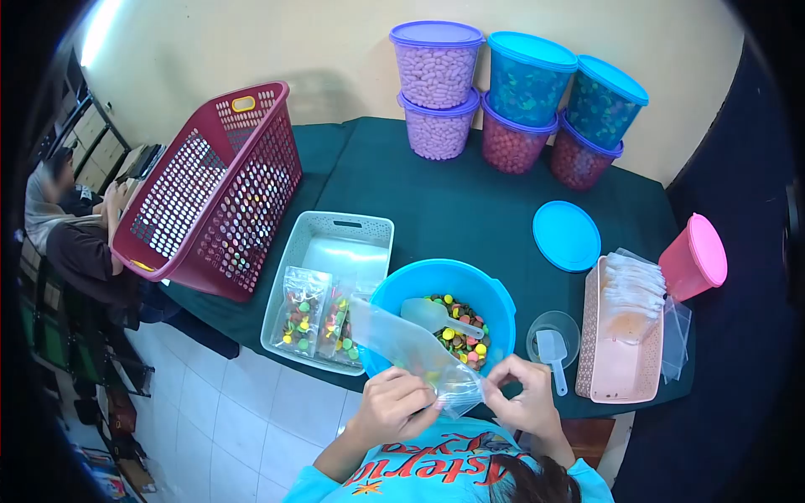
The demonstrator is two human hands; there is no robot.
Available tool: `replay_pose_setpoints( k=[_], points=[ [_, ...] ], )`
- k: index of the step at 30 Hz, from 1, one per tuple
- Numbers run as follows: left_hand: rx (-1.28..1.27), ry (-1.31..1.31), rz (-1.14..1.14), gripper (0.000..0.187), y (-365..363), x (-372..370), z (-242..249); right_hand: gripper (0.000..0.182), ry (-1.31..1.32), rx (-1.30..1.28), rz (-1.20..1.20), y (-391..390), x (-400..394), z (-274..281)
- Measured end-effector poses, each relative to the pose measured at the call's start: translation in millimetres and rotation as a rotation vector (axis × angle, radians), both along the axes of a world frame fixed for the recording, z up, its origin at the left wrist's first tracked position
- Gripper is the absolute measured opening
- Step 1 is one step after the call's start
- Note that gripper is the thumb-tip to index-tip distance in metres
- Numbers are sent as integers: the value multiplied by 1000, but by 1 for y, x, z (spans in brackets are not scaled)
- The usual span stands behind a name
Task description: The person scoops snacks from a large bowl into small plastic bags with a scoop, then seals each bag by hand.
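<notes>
Both hands are at the front edge of a blue basin (pixel 504 314) and hold a clear plastic bag (pixel 411 341). My left hand (pixel 397 406) is closed on the bag's lower left part. Its fingers are curled, with a few candies showing faintly through the plastic beside them. My right hand (pixel 524 392) pinches the bag's right edge between thumb and finger. Inside the basin lie colourful round candies (pixel 463 344) and a translucent scoop (pixel 429 316). Left of the basin, a pale tray (pixel 348 243) holds filled candy bags (pixel 302 312).
A maroon basket (pixel 214 176) stands at the left; lidded tubs (pixel 436 80) are stacked at the back. Rightward are a blue lid (pixel 566 235), a bowl with a white scoop (pixel 553 348), a pink basket (pixel 616 381) and a pink container (pixel 692 257). A person sits far left.
</notes>
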State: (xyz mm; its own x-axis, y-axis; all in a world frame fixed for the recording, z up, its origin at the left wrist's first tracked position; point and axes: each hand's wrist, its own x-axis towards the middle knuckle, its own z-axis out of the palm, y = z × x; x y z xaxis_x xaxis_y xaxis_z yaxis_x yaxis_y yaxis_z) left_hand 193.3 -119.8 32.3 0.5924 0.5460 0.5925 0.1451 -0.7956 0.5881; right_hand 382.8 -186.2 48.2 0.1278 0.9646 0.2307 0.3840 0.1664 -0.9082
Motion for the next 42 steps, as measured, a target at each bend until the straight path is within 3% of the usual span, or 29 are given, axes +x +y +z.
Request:
replay_pose_setpoints(
  k=[3, 4, 7, 9, 11, 13, 16, 17, 19, 23, 25, 28, 31, 34, 35, 37, 42],
  points=[
    [59, -16, -9, 16, -1, 9, 3, 9, 236, 75, -140, 4, -5, -13],
    [43, -15, -22, 16, -1, 11, 3, 11, 305, 28, -82, -1, 1, -16],
    [-8, -26, -27, 17, 0, 15, -2, 11, 322, 88, -102, -1, 0, -17],
    [-41, -36, -30, 18, 0, 16, -4, 11, 248, 183, -158, 1, -4, -23],
    [-42, -35, 8, 15, 0, 20, -4, 13, -77, 294, -272, -2, -8, -28],
    [-55, -4, -1, 14, 0, 24, -11, 15, -81, 350, -310, 1, -22, -28],
    [-56, 2, 6, 14, 5, 25, -10, 16, 455, 137, -240, -3, -41, -11],
    [-41, -13, 21, 14, 8, 24, -8, 16, 453, 139, -244, -2, -42, -11],
    [-16, -34, -7, 15, 12, 22, -5, 16, -14, 262, -280, 1, -46, -11],
    [-36, -35, -70, 16, 22, 14, -2, 18, -20, 229, -443, 3, -58, -13],
    [-58, -52, -81, 16, 26, 8, -7, 22, -89, 383, -555, 5, -58, -20],
    [-44, -70, -118, 16, 32, 2, -7, 25, -295, 452, -518, 3, -61, -23],
    [27, -73, -162, 16, 38, 0, 4, 26, -170, 373, -456, 4, -69, -10],
    [66, -77, -178, 16, 37, 5, 4, 32, 216, 1, -365, -10, -68, -8],
    [85, -65, -186, 16, 36, 5, 3, 32, 213, -8, -370, -13, -65, -6],
    [107, -54, -218, 16, 36, 9, 4, 41, 880, -29, -164, -17, -58, -2],
    [180, -50, -267, 16, 39, 14, 1, 38, 773, -7, -255, -15, -63, -3]
  ],
)
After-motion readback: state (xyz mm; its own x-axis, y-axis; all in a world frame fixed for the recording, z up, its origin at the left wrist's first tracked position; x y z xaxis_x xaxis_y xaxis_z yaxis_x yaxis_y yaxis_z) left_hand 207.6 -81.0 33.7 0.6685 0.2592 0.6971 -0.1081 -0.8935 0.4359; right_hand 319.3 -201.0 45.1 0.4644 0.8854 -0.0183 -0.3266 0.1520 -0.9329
